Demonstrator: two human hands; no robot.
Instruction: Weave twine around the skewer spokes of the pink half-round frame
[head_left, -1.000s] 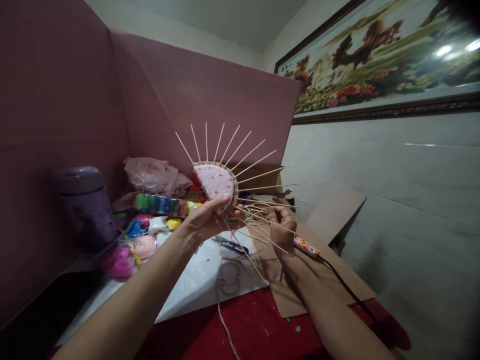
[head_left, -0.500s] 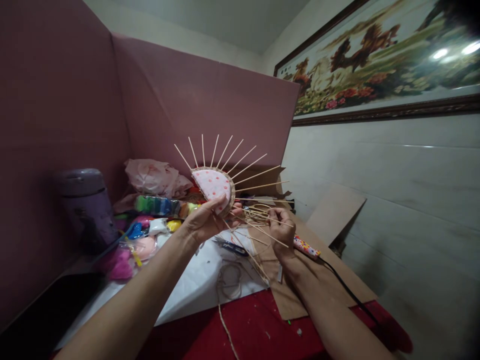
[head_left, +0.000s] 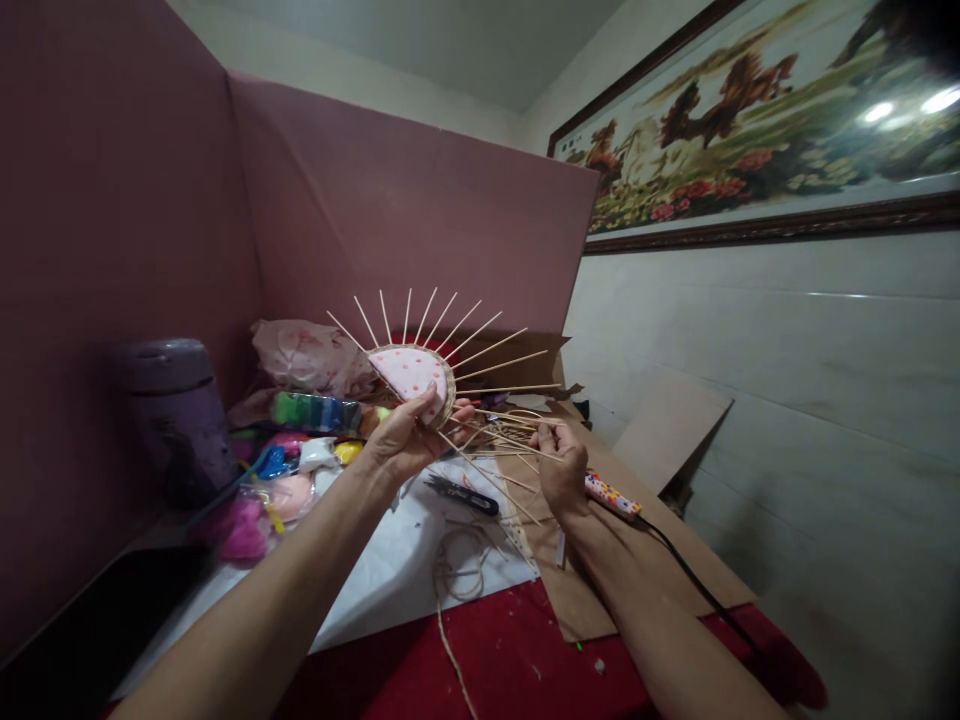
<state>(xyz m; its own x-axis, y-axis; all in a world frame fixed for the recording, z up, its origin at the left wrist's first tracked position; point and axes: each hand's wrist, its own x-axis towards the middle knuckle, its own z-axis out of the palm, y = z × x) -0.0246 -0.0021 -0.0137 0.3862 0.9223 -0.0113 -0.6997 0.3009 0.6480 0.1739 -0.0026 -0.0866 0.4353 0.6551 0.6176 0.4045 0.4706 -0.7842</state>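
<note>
A half-round piece (head_left: 409,368), covered in white cloth with reddish dots and edged with twisted cord, is held up over the table. Thin wooden sticks (head_left: 491,345) fan out from its curved edge. My left hand (head_left: 409,440) grips the piece at its lower end, thumb on the cloth and fingers behind. To the right, my right hand (head_left: 561,460) is closed around the ends of the lower sticks; exactly how many it pinches I cannot tell. Below the piece lie dark thread snips (head_left: 463,494) and a loose loop of cord (head_left: 461,580).
A lilac flask (head_left: 176,420) stands at the left, beside bags of coloured clay (head_left: 281,495). A flower-patterned tool (head_left: 611,495) with a black cable lies on brown cardboard (head_left: 577,605) at the right. White paper and a red cloth (head_left: 517,660) cover the table.
The half-round piece has moved down and left and turned somewhat, its sticks fanning lower. My right hand has stayed near the lower sticks, shifting only slightly.
</note>
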